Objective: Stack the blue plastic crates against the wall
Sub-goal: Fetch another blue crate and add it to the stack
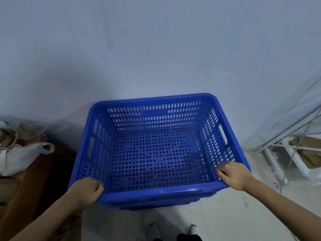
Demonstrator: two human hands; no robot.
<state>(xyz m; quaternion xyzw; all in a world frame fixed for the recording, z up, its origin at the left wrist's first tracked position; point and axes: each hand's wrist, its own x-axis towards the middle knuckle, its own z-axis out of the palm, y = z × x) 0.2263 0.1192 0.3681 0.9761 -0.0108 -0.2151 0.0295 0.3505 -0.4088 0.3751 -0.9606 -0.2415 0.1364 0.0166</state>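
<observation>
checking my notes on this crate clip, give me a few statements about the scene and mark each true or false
1. Both hands grip the near corners of the blue crate. True: the left hand and right hand curl over its rim.
2. The crate is full of boxes. False: nothing lies in it; its perforated floor shows.
3. The crate's far side is toward the wall. True.
4. A white bag lies to the right of the crate. False: it lies to the left.
5. A white metal frame stands at the right. True.
</observation>
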